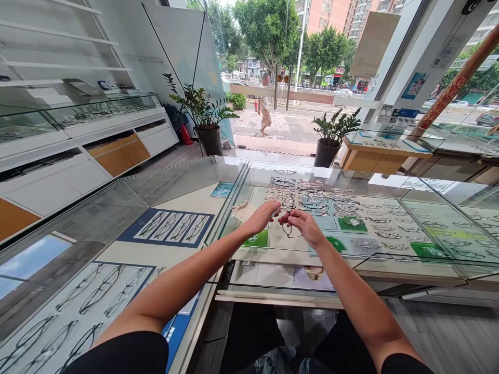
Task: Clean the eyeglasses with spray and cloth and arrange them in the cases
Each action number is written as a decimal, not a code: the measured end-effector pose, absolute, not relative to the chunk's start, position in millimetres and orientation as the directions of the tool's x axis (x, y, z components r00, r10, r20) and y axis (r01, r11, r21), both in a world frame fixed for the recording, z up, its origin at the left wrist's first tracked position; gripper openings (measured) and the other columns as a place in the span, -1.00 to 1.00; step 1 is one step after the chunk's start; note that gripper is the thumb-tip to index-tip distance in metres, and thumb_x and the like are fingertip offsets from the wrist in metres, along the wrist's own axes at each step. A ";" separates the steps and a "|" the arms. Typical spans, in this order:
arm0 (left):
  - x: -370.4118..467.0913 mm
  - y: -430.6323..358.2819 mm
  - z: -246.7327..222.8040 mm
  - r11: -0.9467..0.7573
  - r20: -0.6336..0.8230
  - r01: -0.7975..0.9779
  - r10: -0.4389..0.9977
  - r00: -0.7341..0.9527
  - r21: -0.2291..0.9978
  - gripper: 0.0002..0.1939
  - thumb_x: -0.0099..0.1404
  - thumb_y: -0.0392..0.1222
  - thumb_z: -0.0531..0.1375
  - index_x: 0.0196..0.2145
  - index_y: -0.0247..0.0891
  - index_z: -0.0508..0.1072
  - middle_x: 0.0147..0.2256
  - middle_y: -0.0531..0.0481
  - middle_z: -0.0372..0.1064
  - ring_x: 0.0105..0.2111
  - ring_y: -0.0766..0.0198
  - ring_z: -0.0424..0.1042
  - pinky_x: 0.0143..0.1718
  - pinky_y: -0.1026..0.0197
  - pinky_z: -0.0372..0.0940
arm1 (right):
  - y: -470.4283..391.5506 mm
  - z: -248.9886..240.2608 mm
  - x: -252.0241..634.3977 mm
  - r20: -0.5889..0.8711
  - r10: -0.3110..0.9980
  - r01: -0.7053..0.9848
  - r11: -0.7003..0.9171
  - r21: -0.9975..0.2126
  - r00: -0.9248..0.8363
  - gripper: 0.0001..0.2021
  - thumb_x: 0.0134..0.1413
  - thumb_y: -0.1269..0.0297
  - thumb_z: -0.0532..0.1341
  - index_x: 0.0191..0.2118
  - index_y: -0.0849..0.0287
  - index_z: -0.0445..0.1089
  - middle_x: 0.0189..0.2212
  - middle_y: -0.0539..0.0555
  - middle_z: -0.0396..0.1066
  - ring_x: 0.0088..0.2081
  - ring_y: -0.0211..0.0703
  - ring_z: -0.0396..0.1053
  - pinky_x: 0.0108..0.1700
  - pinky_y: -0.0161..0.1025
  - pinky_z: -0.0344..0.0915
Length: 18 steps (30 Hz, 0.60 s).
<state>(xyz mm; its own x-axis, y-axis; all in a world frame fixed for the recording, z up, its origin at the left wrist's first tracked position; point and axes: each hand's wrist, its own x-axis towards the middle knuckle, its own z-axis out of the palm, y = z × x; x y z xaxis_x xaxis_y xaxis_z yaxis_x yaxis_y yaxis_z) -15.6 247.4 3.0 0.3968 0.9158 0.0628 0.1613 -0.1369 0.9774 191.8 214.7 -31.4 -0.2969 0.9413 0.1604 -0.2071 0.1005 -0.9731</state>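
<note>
A pair of eyeglasses (289, 204) with a thin dark round frame is held up on edge above the glass counter, one lens over the other. My right hand (306, 227) is closed on it near the middle, thumb and fingers pinched together. Beside the upper lens, my left hand (264, 216) has its fingers closed at the frame's side; its exact grip is partly hidden. A beige cloth (243, 211) lies just left of my left hand. Below the hands, a green card (256, 239) shows through the glass.
Rows of eyeglasses (312, 204) fill the glass display case (374, 259) before me. On the left, another case holds a blue-edged tray (128, 236) of frames. Potted plants (208, 137) flank the glass doors, and a person (264, 104) is outside.
</note>
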 end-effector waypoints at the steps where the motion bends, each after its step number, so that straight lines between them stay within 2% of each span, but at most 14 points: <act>1: -15.6 246.3 3.3 -0.161 0.075 0.185 0.913 0.401 0.969 -0.38 0.35 0.49 0.11 -0.30 -0.18 0.38 -0.29 0.00 0.35 -0.26 0.14 0.35 -0.20 0.10 0.28 | 214.0 -30.9 191.3 0.161 0.939 -0.213 0.098 -0.972 -0.305 -0.68 0.14 -0.09 0.51 -0.24 0.08 0.67 -0.25 0.10 0.73 -0.16 -0.02 0.63 -0.06 -0.10 0.43; 6: -16.1 240.9 8.0 -0.228 0.135 0.207 0.913 0.385 0.951 -0.42 0.40 0.44 0.07 -0.29 -0.17 0.35 -0.27 -0.01 0.34 -0.23 0.13 0.35 -0.16 0.08 0.27 | 212.0 -28.9 192.2 0.155 0.935 -0.225 0.085 -0.971 -0.319 -0.68 0.12 -0.09 0.52 -0.28 0.06 0.63 -0.20 0.11 0.74 -0.12 0.02 0.64 -0.04 -0.07 0.45; 10: -17.6 239.9 9.1 -0.257 0.164 0.198 0.906 0.391 0.946 -0.45 0.44 0.41 0.06 -0.29 -0.17 0.36 -0.27 -0.02 0.35 -0.21 0.12 0.37 -0.15 0.10 0.29 | 214.6 -26.9 198.2 0.152 0.951 -0.269 0.077 -0.960 -0.270 -0.67 0.12 -0.09 0.52 -0.23 0.07 0.64 -0.16 0.15 0.74 -0.07 0.06 0.67 -0.02 -0.05 0.49; 14: -18.6 236.2 7.9 -0.304 0.151 0.315 0.890 0.430 0.899 -0.48 0.47 0.37 0.10 -0.30 -0.16 0.38 -0.33 0.00 0.36 -0.25 0.10 0.34 -0.19 0.11 0.23 | 218.2 -24.3 203.4 0.182 0.970 -0.311 0.124 -0.942 -0.163 -0.67 0.14 -0.11 0.47 -0.21 0.04 0.65 -0.12 0.16 0.73 -0.05 0.08 0.66 -0.01 -0.04 0.53; 18: -17.6 225.9 9.1 -0.352 0.151 0.369 0.867 0.475 0.860 -0.51 0.50 0.33 0.10 -0.31 -0.16 0.36 -0.33 0.00 0.39 -0.27 0.09 0.34 -0.21 0.12 0.15 | 218.8 -23.6 201.9 0.194 0.971 -0.322 0.140 -0.936 -0.143 -0.68 0.13 -0.12 0.48 -0.22 0.03 0.65 -0.13 0.15 0.73 -0.04 0.11 0.65 0.00 0.00 0.55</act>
<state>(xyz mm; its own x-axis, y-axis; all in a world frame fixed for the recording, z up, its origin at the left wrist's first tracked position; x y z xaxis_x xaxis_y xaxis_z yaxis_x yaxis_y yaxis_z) -17.6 225.9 9.1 0.4752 0.8669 0.1507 0.3692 -0.3519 0.8601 201.9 218.8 -23.6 -0.1426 0.9706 0.1938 -0.3224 0.1396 -0.9362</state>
